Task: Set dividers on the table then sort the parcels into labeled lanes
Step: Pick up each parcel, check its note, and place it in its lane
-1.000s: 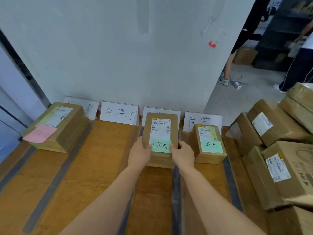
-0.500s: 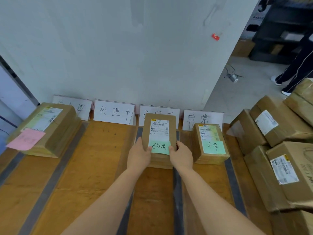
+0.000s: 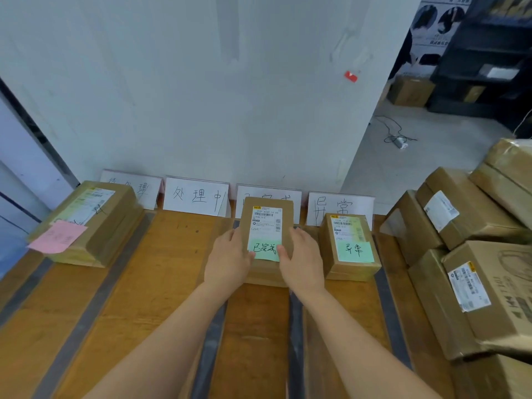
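A small brown parcel [image 3: 266,217] with a white shipping label and a green note lies in the third lane of the wooden table [image 3: 161,283]. My left hand [image 3: 229,262] grips its left side and my right hand [image 3: 302,262] its right side. Dark grey divider strips [image 3: 295,341] run front to back between the lanes. Four white lane cards stand against the wall; the second card [image 3: 195,197] is fully readable. A parcel with a green note [image 3: 349,246] rests in the fourth lane. A bigger parcel with a pink note [image 3: 86,223] rests in the first lane.
A heap of larger brown parcels [image 3: 472,269] fills the table's right side. The white wall [image 3: 201,96] rises right behind the cards. On the floor at the back right lie a cable [image 3: 398,138] and a box [image 3: 410,92] by dark shelving.
The parcel between my hands has slid a little further toward the third lane card. The camera has tilted, so the people at the back right are out of view.
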